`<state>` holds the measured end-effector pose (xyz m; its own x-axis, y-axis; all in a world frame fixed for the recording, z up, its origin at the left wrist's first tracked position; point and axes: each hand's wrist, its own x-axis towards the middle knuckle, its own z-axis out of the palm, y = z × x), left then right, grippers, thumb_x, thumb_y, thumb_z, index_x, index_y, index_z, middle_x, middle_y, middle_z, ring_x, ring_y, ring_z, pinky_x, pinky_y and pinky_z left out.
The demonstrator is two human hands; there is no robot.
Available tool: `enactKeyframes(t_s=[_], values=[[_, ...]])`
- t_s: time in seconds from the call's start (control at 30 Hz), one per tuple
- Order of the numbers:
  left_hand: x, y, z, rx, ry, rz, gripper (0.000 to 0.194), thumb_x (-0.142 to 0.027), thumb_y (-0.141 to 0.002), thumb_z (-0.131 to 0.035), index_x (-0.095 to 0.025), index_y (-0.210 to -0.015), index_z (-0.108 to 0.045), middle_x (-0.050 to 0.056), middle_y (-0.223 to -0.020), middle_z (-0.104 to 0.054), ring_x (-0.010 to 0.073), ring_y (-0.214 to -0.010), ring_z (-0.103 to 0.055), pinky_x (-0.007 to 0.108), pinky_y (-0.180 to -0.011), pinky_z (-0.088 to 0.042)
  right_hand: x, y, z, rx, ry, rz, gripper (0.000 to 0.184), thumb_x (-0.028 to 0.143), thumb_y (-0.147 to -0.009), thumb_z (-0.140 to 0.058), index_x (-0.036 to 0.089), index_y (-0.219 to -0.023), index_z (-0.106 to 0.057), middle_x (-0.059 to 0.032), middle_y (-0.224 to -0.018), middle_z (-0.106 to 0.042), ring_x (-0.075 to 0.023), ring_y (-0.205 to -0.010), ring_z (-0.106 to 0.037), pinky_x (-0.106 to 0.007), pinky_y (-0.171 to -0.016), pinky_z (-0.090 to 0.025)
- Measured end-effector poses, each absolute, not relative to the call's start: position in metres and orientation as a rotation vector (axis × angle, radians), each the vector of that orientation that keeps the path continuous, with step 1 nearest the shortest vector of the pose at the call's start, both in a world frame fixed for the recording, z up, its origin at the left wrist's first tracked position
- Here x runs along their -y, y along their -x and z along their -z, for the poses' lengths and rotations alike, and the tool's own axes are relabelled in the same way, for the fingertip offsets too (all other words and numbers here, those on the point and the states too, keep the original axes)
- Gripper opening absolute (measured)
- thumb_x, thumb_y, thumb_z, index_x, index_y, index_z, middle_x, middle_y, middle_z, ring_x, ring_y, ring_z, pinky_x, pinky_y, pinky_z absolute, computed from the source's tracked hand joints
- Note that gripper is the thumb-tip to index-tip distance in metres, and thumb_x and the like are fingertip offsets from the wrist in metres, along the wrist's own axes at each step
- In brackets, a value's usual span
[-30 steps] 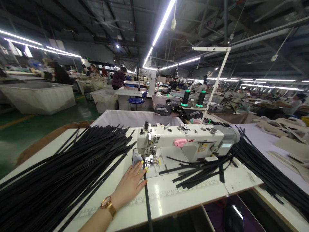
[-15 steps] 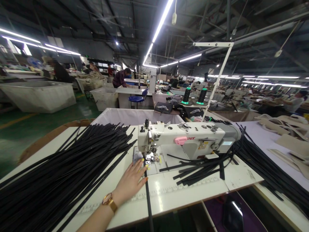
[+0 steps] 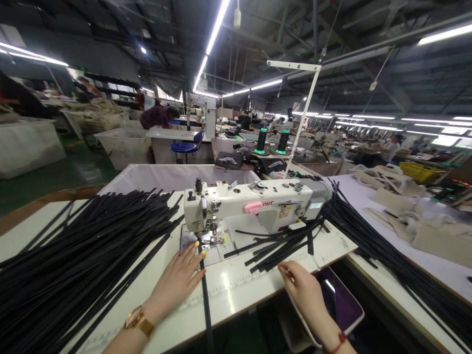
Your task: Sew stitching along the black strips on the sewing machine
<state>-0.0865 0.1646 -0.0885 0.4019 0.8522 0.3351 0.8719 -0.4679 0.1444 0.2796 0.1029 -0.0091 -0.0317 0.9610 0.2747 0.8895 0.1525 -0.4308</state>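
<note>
My left hand [image 3: 177,282] lies flat on the white table with its fingers stretched out. The fingertips rest beside a thin black strap [image 3: 205,307] that runs from the table's front edge up under the presser foot [image 3: 210,239] of the white sewing machine [image 3: 258,206]. At the front edge, lower right, my right hand [image 3: 304,295] is closed on a phone [image 3: 341,302] with a dark purple screen and a white case. A watch sits on my left wrist.
A big heap of long black straps [image 3: 73,255] covers the table's left. More straps [image 3: 368,241] trail off right, with short ones [image 3: 273,246] under the machine arm. White bin [image 3: 177,174] behind, thread cones [image 3: 261,140], beige fabric pieces [image 3: 424,231]. Other workers far back.
My right hand has come into view at the lower right, holding the phone. The view has swung to the right. My left hand stays flat beside the strap.
</note>
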Motion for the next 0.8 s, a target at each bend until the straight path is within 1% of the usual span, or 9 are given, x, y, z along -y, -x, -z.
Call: enactKeyframes(t_s=[0.1, 0.2, 0.37, 0.43, 0.5, 0.57, 0.67, 0.77, 0.8], values=[[-0.164, 0.086, 0.088, 1.596, 2.588, 0.568, 0.05, -0.049, -0.096, -0.042, -0.026, -0.14, -0.048, 0.009, -0.151, -0.037, 0.0308, -0.138, -0.034, 0.053, -0.112, -0.032, -0.143, -0.299, -0.002, 2.155, 1.963, 0.194, 0.03, 0.026, -0.098, -0.035, 0.024, -0.116, -0.059, -0.0058, -0.119, -0.064, -0.0166, -0.092, -0.067, -0.023, -0.071, -0.05], [-0.164, 0.086, 0.086, 1.599, 2.585, 0.536, 0.05, -0.048, -0.097, -0.04, -0.025, -0.141, -0.046, 0.01, -0.152, -0.036, 0.0299, -0.139, -0.033, 0.053, -0.112, -0.031, -0.171, -0.303, -0.004, 2.31, 2.069, 0.39, 0.037, 0.016, -0.095, -0.037, 0.024, -0.128, -0.052, -0.008, -0.133, -0.055, -0.0145, -0.082, -0.069, -0.022, -0.06, -0.048], [-0.163, 0.086, 0.083, 1.585, 2.587, 0.562, 0.05, -0.048, -0.097, -0.04, -0.026, -0.142, -0.045, 0.01, -0.151, -0.038, 0.0296, -0.139, -0.034, 0.053, -0.112, -0.031, -0.191, -0.304, -0.001, 2.444, 2.029, 0.433, 0.033, 0.005, -0.088, -0.04, 0.019, -0.105, -0.064, -0.0102, -0.126, -0.06, -0.0172, -0.077, -0.069, -0.024, -0.059, -0.047], [-0.163, 0.086, 0.081, 1.576, 2.598, 0.577, 0.05, -0.048, -0.097, -0.04, -0.025, -0.142, -0.045, 0.01, -0.151, -0.037, 0.0301, -0.139, -0.034, 0.053, -0.113, -0.031, -0.192, -0.308, -0.001, 2.48, 1.999, 0.442, 0.034, 0.003, -0.087, -0.04, 0.018, -0.106, -0.064, -0.011, -0.12, -0.064, -0.0198, -0.082, -0.07, -0.025, -0.062, -0.049], [-0.162, 0.086, 0.078, 1.58, 2.605, 0.562, 0.051, -0.047, -0.097, -0.039, -0.025, -0.142, -0.044, 0.01, -0.152, -0.035, 0.0301, -0.139, -0.033, 0.053, -0.113, -0.031, -0.191, -0.312, 0.0, 2.496, 1.977, 0.448, 0.04, 0.002, -0.087, -0.038, 0.018, -0.115, -0.062, -0.0111, -0.122, -0.064, -0.0202, -0.087, -0.07, -0.025, -0.066, -0.051], [-0.162, 0.085, 0.076, 1.596, 2.608, 0.522, 0.051, -0.047, -0.098, -0.037, -0.024, -0.143, -0.042, 0.011, -0.153, -0.034, 0.0299, -0.14, -0.031, 0.054, -0.113, -0.03, -0.188, -0.312, 0.002, 2.483, 1.948, 0.412, 0.044, 0.003, -0.087, -0.037, 0.02, -0.121, -0.059, -0.0099, -0.127, -0.062, -0.0194, -0.089, -0.07, -0.025, -0.069, -0.052], [-0.161, 0.085, 0.073, 1.616, 2.606, 0.473, 0.051, -0.047, -0.099, -0.035, -0.024, -0.143, -0.042, 0.012, -0.153, -0.033, 0.0298, -0.141, -0.03, 0.054, -0.113, -0.03, -0.17, -0.293, 0.003, 2.421, 1.81, 0.234, 0.043, 0.008, -0.087, -0.038, 0.022, -0.119, -0.062, -0.0079, -0.128, -0.063, -0.02, -0.095, -0.07, -0.027, -0.073, -0.055], [-0.161, 0.085, 0.073, 1.606, 2.598, 0.482, 0.05, -0.046, -0.098, -0.036, -0.024, -0.143, -0.041, 0.012, -0.153, -0.033, 0.0298, -0.141, -0.03, 0.055, -0.112, -0.031, -0.125, -0.248, -0.004, 2.406, 1.507, -0.154, 0.04, 0.008, -0.081, -0.046, 0.024, -0.111, -0.066, -0.0058, -0.111, -0.071, -0.0212, -0.098, -0.069, -0.03, -0.081, -0.054], [-0.161, 0.085, 0.073, 1.602, 2.595, 0.49, 0.05, -0.045, -0.098, -0.037, -0.024, -0.143, -0.041, 0.012, -0.153, -0.033, 0.0298, -0.141, -0.03, 0.054, -0.112, -0.031, -0.105, -0.232, -0.008, 2.414, 1.376, -0.366, 0.037, 0.01, -0.079, -0.05, 0.026, -0.108, -0.068, -0.0044, -0.1, -0.073, -0.021, -0.091, -0.069, -0.029, -0.078, -0.054]])
